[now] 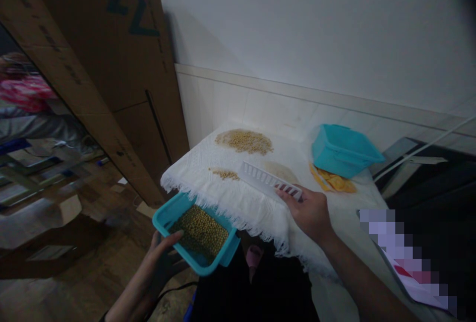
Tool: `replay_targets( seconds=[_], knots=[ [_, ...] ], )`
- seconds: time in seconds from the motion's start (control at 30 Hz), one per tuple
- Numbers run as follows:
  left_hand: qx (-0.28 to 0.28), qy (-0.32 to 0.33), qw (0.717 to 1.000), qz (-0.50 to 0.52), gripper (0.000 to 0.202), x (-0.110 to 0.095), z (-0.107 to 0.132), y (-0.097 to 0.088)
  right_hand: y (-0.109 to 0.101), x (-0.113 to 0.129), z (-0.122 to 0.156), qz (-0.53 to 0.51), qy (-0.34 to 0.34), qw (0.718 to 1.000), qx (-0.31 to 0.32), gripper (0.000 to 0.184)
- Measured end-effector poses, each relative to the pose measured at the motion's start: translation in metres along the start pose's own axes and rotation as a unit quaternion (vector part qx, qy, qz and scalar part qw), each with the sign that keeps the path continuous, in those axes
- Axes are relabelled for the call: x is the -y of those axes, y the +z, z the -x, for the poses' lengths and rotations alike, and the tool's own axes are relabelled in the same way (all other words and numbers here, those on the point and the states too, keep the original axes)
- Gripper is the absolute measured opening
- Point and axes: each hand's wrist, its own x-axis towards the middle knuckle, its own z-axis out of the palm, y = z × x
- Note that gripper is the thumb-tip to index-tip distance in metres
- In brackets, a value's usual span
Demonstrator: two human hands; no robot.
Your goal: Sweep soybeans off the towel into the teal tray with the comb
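Observation:
My left hand (163,255) grips the near-left rim of a turquoise plastic basin (167,216), its thumb over the edge. The basin is held just below the table's front edge and has many small round beans (203,230) in it. My right hand (310,213) is closed on one end of a white slotted plastic strip (266,183) above the white cloth (256,208). Near the strip's far end lies a small scatter of yellowish beans (225,175). Farther back a larger heap of beans (245,142) is spread on the cloth.
A second turquoise basin (345,151) stands at the table's right, over a crumpled yellow cloth (332,180). Tall cardboard boxes (122,79) rise on the left. A white wall (316,29) closes off the back. Another person in pink (26,91) is at the far left.

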Motion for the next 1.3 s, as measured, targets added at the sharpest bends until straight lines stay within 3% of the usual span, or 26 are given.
replay_targets(
  seconds=[0.23,0.37,0.67,0.93,1.3],
  knots=[
    [-0.018,-0.006,1.000,0.005,0.069,0.002,-0.005,-0.001,-0.001,-0.006,-0.002,0.000,0.023,1.000,0.019,0.032],
    [-0.001,-0.003,1.000,-0.001,0.068,0.002,-0.004,-0.002,-0.003,-0.011,-0.002,0.002,0.027,0.999,0.032,0.031],
    [-0.005,0.003,1.000,-0.008,0.064,-0.002,0.002,0.002,-0.003,-0.013,-0.002,0.008,0.017,1.000,0.023,0.030],
    [0.002,-0.002,1.000,-0.007,0.064,-0.002,0.000,0.000,0.004,0.005,-0.002,-0.009,0.005,1.000,-0.001,0.036],
    [-0.006,-0.002,1.000,-0.006,0.060,-0.004,0.004,0.004,0.017,0.019,-0.007,-0.047,0.010,0.998,0.028,0.031]
  ],
)
